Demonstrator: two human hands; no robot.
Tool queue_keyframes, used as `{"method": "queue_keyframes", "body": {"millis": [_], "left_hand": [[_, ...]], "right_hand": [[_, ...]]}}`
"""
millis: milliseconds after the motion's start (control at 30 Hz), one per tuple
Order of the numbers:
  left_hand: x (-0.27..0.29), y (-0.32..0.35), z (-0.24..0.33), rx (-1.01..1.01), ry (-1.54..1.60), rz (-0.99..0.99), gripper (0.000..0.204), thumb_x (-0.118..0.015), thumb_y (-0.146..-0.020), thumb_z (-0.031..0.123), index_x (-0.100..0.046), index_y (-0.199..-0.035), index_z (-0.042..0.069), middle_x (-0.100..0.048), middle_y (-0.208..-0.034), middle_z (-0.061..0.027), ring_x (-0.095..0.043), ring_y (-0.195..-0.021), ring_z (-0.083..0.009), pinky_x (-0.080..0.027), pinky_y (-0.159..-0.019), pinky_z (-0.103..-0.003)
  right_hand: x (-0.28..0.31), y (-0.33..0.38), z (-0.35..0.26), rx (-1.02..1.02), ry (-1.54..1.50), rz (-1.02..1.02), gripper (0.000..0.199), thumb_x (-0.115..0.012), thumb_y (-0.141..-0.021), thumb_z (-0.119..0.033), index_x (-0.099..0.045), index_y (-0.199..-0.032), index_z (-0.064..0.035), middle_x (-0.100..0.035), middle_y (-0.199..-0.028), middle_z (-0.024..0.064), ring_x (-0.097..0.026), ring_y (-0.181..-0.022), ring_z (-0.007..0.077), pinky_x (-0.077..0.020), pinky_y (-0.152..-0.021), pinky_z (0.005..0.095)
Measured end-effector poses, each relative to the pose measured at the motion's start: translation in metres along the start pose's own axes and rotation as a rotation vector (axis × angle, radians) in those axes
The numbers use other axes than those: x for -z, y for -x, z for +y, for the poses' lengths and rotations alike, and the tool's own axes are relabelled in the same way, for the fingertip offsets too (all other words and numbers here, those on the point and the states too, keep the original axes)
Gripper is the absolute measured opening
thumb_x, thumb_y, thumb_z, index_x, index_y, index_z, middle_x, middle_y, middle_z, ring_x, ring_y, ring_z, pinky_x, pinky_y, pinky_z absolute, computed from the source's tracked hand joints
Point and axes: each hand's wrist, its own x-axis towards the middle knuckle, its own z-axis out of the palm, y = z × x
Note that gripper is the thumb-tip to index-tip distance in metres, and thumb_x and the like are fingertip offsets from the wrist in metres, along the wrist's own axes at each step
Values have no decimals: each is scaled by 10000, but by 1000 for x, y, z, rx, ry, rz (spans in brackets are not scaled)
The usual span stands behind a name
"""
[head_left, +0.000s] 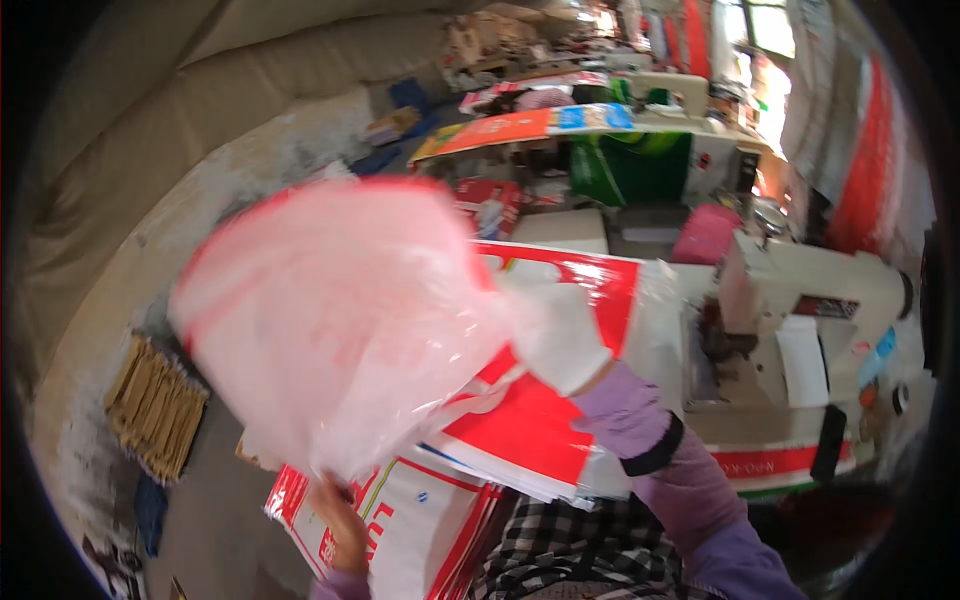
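Remote view here: big red capitals [378,530] on white-and-red sheet [425,512], near left. I also get white lettering [758,465] on red strip [798,459], near right. Dark label [826,306] on sewing machine [868,285], right: too small for me. Print [370,335] on pale raised sheet [300,270]: just blur.

Thin plastic sheet [340,300], blurred: translucent pale pink, rim deep red. Stacked flat glossy sheets [420,525]: white with red borders and lettering, one thin yellow-green line, a small blue mark. Long cloth right sleeve [700,500]: lilac, ringed by a narrow black band [653,445]. Checked cloth garment [560,550]: black and white. Bulky hard-cased sewing machine [830,275]: cream. Flat glossy panel [622,165]: dark green, paler green curves. Bundled folded material [155,410]: tan-brown.
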Motion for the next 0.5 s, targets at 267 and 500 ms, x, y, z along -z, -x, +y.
{"method": "queue_keyframes", "body": {"millis": [267, 500], "left_hand": [[-73, 77, 99, 517, 516, -935, 527, -560, -955, 408, -504, -1332, 44, -578, -1248, -103, -581, -1093, -198, -471, -955, -329], [-87, 13, 54, 1103, 698, -476, 600, -461, -974, 546, -249, -539, 192, -244, -514, 45, -285, -495, -116, -256, -505, -277]], "right_hand": [[-18, 73, -9, 184, 117, -299, 369, -577, -797, -164, -614, -1160, -111, -601, -737, 7, -636, -705, 171, -505, -621, 318], [26, 191, 2, 2, 12, -168, 446, -587, -782, -114, -611, -1227, -98, -610, -1234, 66, -570, -1173, 221, -468, -994, 351]]}}
